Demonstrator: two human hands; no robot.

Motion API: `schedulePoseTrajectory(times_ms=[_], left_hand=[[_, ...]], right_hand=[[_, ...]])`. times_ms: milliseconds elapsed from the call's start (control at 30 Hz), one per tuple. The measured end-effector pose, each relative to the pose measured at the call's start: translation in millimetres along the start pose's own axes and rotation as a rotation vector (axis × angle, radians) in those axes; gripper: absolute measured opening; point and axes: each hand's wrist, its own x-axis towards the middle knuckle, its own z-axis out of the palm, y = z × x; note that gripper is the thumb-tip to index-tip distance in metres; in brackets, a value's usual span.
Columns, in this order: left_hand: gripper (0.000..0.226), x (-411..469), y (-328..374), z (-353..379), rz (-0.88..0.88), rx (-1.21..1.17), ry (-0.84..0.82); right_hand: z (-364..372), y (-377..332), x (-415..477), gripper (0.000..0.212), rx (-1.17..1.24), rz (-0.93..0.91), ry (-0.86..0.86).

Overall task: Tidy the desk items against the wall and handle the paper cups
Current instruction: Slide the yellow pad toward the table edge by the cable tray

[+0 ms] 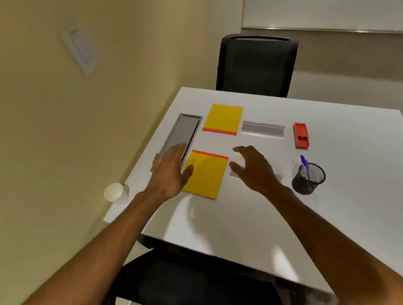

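Two yellow notepads with orange spines lie on the white desk [347, 199]. The near notepad [208, 173] has my left hand [170, 171] at its left edge, thumb resting on the pad, fingers spread over the grey slot. My right hand [252, 166] hovers just right of that pad, fingers apart, holding nothing. The far notepad [223, 118] lies beyond, untouched. A white paper cup [114, 192] stands at the desk's left corner by the wall. An orange stapler [301, 135] and a black mesh pen holder [309, 179] with a blue pen sit to the right.
A grey recessed cable tray [184, 134] runs along the desk's wall side, and a silver strip [262, 128] lies mid-desk. One black chair [256, 66] stands at the far side, another [184, 289] is below me. The beige wall [44, 118] is on the left.
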Motion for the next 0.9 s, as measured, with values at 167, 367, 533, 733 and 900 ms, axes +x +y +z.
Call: schedulePoseTrajectory(times_ms=[167, 367, 533, 733, 900], left_hand=[[0.066, 16.3, -50.8, 44.5, -0.118, -0.258, -0.104], [0.071, 53.8, -110.6, 106.6, -0.285, -0.316, -0.302], [0.070, 79.3, -148.9, 152.5, -0.385, -0.356, -0.361], [0.019, 100.1, -166.6, 183.8, -0.500, -0.319, -0.268], [0.026, 112.3, -165.8, 191.7, -0.579, -0.388, -0.261]], right_hand=[[62.3, 11.9, 7.6, 0.045, 0.090, 0.233, -0.046], [126.2, 34.7, 22.5, 0.044, 0.220, 0.525, -0.118], [168.9, 52.4, 42.8, 0.051, 0.298, 0.650, -0.117], [197.5, 50.6, 69.6, 0.034, 0.354, 0.820, 0.003], [209.2, 48.5, 85.7, 0.034, 0.431, 1.066, 0.115]])
